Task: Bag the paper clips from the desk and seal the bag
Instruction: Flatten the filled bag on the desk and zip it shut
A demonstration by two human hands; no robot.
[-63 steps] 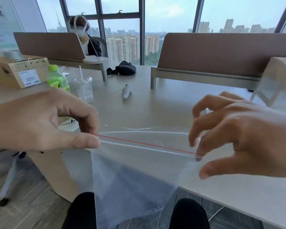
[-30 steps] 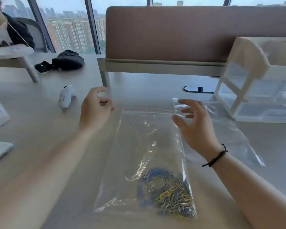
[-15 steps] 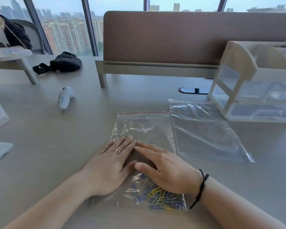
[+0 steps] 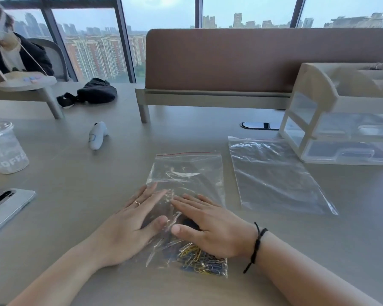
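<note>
A heap of yellow and blue paper clips sits in the lower end of a clear zip bag that lies flat on the table, in the lower middle of the frame, its red-lined top edge pointing toward the upper part of the frame. The left hand, a ring on one finger, lies flat on the bag's left half with fingers straight. The right hand, a black cord bracelet at its wrist, lies flat on the right half just above the clips, fingers straight too; the two thumbs nearly meet. Just right of the bag lies a second clear bag, and beyond it, at the right edge, stands a drawer organizer. Toward the upper left lie a white controller and a black pouch; at the left edge stand a plastic cup and a phone.
</note>
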